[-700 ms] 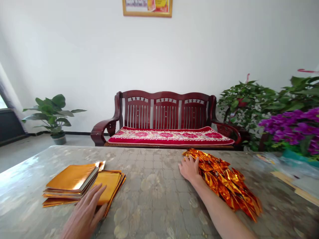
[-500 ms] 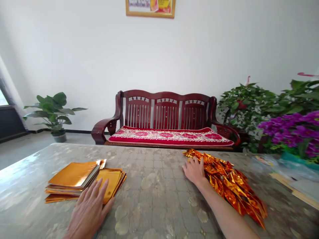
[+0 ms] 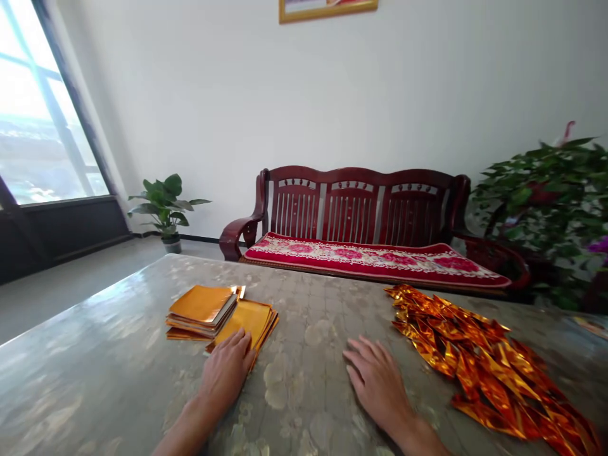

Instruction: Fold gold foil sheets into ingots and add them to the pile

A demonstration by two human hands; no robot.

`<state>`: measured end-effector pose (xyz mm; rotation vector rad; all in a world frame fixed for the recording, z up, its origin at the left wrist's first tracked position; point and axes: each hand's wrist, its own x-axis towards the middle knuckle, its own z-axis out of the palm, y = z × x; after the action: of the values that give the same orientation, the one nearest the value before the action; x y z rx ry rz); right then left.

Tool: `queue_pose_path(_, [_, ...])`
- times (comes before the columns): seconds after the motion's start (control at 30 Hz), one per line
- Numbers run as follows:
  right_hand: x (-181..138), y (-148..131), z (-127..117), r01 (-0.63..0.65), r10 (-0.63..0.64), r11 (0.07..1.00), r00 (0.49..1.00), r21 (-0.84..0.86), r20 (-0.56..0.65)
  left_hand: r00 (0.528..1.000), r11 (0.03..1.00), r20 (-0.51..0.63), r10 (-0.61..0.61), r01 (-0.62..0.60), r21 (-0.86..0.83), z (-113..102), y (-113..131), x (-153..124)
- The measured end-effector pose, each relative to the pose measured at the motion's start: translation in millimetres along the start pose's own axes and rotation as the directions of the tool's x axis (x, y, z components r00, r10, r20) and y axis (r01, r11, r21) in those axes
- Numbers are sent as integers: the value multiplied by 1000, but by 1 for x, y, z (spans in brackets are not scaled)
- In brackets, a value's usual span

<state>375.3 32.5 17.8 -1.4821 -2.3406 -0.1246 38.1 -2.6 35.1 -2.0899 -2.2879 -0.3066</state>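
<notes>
My left hand rests its fingers on the near edge of the front stack of gold foil paper, fingers stretched out, gripping nothing visible. A thicker stack of gold paper sheets lies just behind and to the left, its edges uneven. My right hand is over the middle of the table, holding nothing, with its fingers apart and slightly bent. To its right spreads a pile of folded, shiny orange-gold foil pieces with pointed ends, apart from the hand.
The table has a clear patterned cover. Beyond its far edge stands a dark red wooden bench with a red floral cushion. A potted plant stands at the far left, leafy plants at the right.
My right hand has come away from the foil pile toward the middle of the table. My left hand has reached further onto the front stack. The view has turned left.
</notes>
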Motion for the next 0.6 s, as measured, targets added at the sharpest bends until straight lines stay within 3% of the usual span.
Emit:
queue_pose_path(0.17, [-11, -2, 0, -59, 53, 992, 997, 113, 58, 997, 998, 78, -27, 31, -55, -28, -4, 14])
queue_pose_path(0.23, [-12, -2, 1, -94, 85, 985, 994, 142, 70, 987, 990, 117, -111, 121, -76, -37, -2, 27])
queue_pose_path(0.3, [-12, -2, 2, -118, 108, 980, 992, 159, 71, 982, 981, 74, -176, 182, -71, -41, 4, 42])
queue_pose_path(0.43, [-13, -2, 3, -116, 108, 976, 993, 184, 54, 985, 985, -31, -172, 171, -35, -40, 18, 72])
queue_pose_path(0.6, [-14, 1, 2, -108, 101, 972, 994, 207, 47, 972, 973, 53, -231, 229, 33, -29, 21, 87])
